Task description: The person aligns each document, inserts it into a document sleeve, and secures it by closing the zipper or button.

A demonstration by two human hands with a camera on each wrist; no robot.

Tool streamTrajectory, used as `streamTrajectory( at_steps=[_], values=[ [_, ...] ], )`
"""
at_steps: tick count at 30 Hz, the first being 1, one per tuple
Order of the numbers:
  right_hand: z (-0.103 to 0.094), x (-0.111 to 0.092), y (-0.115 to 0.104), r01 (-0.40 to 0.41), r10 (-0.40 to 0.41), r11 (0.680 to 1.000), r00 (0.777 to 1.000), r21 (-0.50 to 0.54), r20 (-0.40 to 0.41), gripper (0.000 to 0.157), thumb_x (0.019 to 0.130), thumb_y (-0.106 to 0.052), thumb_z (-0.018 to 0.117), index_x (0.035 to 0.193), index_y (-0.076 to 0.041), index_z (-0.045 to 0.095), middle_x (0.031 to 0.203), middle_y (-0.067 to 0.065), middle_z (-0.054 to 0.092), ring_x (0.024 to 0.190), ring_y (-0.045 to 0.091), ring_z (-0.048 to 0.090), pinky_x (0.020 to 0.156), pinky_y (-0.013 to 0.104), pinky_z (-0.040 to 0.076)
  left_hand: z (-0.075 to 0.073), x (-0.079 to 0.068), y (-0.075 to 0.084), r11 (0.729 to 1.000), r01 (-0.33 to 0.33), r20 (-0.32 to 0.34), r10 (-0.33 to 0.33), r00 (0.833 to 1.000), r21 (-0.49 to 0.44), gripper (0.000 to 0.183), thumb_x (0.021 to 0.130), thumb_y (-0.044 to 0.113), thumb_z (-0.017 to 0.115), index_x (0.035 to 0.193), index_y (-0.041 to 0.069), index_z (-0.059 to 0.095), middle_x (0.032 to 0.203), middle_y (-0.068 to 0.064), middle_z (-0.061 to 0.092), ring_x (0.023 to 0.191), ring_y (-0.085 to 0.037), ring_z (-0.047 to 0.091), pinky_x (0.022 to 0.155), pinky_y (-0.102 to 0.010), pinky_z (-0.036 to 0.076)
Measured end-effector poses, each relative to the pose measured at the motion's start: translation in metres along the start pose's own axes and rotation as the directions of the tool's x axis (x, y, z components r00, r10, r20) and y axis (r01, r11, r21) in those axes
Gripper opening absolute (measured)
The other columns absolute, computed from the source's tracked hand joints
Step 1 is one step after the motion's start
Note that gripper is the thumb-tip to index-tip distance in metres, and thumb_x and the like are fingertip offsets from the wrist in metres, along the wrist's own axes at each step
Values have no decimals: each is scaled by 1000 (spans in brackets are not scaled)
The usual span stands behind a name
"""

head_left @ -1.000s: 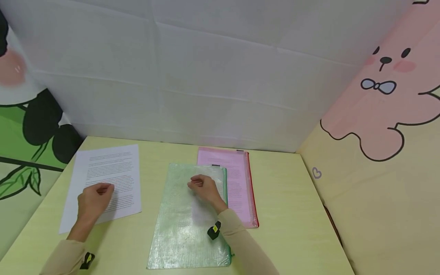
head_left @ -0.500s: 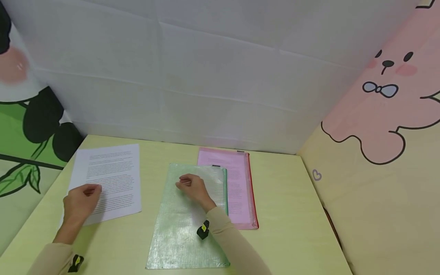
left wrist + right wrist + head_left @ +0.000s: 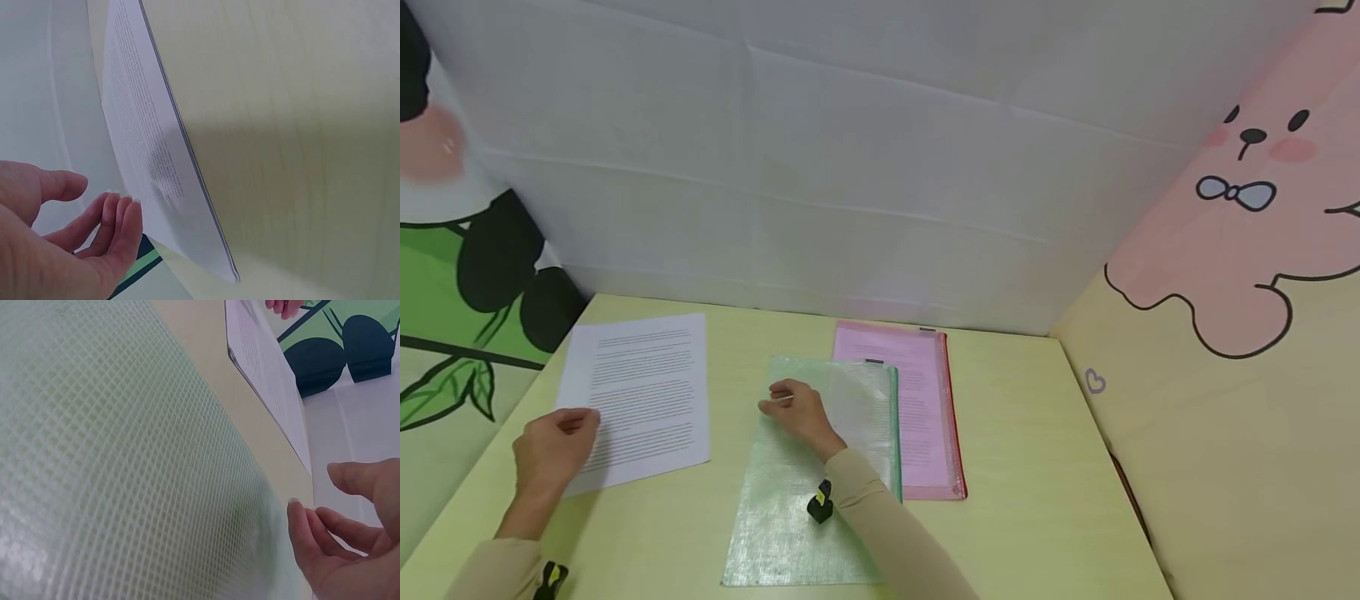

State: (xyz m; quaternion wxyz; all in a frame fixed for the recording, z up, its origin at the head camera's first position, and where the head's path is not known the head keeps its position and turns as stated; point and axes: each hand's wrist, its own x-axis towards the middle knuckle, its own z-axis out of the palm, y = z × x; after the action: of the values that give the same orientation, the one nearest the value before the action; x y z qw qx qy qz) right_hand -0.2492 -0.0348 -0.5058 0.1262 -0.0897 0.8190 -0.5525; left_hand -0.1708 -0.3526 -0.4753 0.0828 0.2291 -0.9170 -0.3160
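Observation:
My left hand [image 3: 554, 447] hovers over the lower left of a stack of white printed sheets [image 3: 651, 375] at the left of the table. In the left wrist view, the fingers [image 3: 122, 228] are loosely bent and the thumb stands apart from them with nothing between. Over the upper left part of a translucent green mesh zip folder [image 3: 808, 533] hangs my right hand [image 3: 801, 417]. Its fingers [image 3: 303, 537] are relaxed too, with a gap to the thumb and nothing held. The right forearm covers part of the folder's lower right side.
A pink zip folder [image 3: 891, 400] with a red edge and printed paper inside lies partly under the green one. Pale wooden table [image 3: 1030, 467] surrounds them. A white sheet wall [image 3: 880, 167] rises behind, with cartoon-printed walls at both sides.
Both hands have drifted left: the left one from the middle of the printed sheets to their lower left edge, the right one across the green folder. Sheets and folders stay in place.

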Motion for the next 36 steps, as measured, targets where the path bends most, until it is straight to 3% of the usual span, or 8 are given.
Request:
streamTrajectory(
  at_steps=[10, 18, 26, 33, 36],
  values=[
    [17, 3, -13, 36, -36, 999, 999, 26, 13, 36, 92, -10, 77, 123, 6, 67, 119, 17, 70, 103, 21, 72, 78, 17, 55, -7, 6, -11, 994, 107, -1, -107, 994, -13, 45, 100, 23, 55, 123, -16, 62, 107, -32, 69, 95, -46, 62, 62, -32, 39],
    [34, 9, -17, -14, 14, 1000, 999, 4, 36, 41, 92, -15, 77, 128, 0, 67, 121, 10, 71, 103, 12, 69, 83, 18, 53, -13, 6, -24, 979, 201, 55, -200, 978, -17, 53, 101, 25, 50, 133, -17, 51, 124, -37, 58, 111, -51, 55, 70, -40, 40],
    [52, 6, -26, -56, 62, 997, 993, -59, 104, 51, 94, -23, 77, 139, -4, 61, 131, 3, 68, 110, 9, 66, 90, 20, 52, -16, 7, -38, 976, 220, 53, -219, 974, -11, 56, 99, 26, 52, 133, -18, 50, 128, -38, 55, 115, -52, 52, 73, -40, 40],
    [61, 2, -33, -92, 105, 991, 983, -92, 151, 60, 94, -25, 77, 147, -7, 55, 137, 1, 64, 117, 10, 63, 94, 22, 52, -16, 4, -37, 974, 226, 62, -226, 972, 21, 56, 100, 25, 50, 132, -21, 48, 130, -39, 52, 118, -53, 50, 85, -53, 41],
    [64, 1, -35, -90, 108, 990, 979, -109, 170, 61, 94, -25, 77, 147, -7, 54, 139, 3, 63, 120, 11, 62, 96, 22, 51, -16, 3, -37, 974, 225, 61, -226, 972, 26, 55, 100, 24, 50, 131, -21, 48, 128, -39, 53, 117, -53, 51, 81, -51, 42]
  ],
)
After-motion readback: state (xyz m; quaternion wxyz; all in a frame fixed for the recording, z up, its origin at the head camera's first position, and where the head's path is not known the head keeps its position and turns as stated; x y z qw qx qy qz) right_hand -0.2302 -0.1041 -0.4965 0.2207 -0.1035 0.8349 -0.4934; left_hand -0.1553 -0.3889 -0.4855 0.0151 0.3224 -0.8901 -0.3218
